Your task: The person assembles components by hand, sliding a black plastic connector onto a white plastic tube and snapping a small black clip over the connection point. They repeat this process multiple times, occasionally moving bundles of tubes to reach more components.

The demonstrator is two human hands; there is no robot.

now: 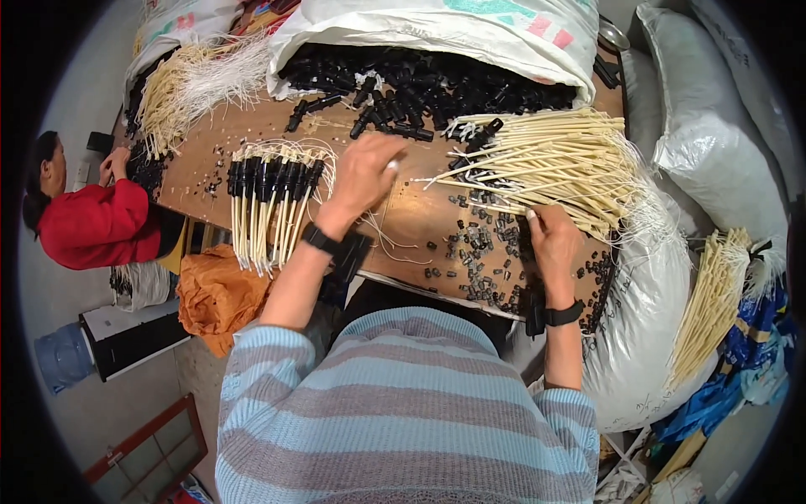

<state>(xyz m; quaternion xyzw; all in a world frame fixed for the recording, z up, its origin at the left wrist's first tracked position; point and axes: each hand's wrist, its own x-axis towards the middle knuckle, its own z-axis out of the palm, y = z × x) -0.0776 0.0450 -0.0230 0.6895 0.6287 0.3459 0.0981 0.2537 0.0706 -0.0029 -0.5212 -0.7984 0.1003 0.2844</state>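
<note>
My left hand (363, 175) is over the middle of the brown table, just short of a heap of black plastic fittings (411, 97). Its fingers reach to the right with the thumb apart, and nothing shows in them. On the right, my right hand (556, 245) pinches a thin cream stick (502, 208) between thumb and finger, at the near edge of a big pile of cream sticks (558, 160) with white strings. To the left of my left hand lies a row of cream sticks capped with black fittings (273, 197), strings looping at their far ends.
Small black pieces (483, 260) are scattered near the table's front edge. A white woven sack (437, 29) spills the fittings at the back. Full sacks (705, 126) crowd the right side. A person in red (101, 214) works at the table's left end, near an orange bag (220, 294).
</note>
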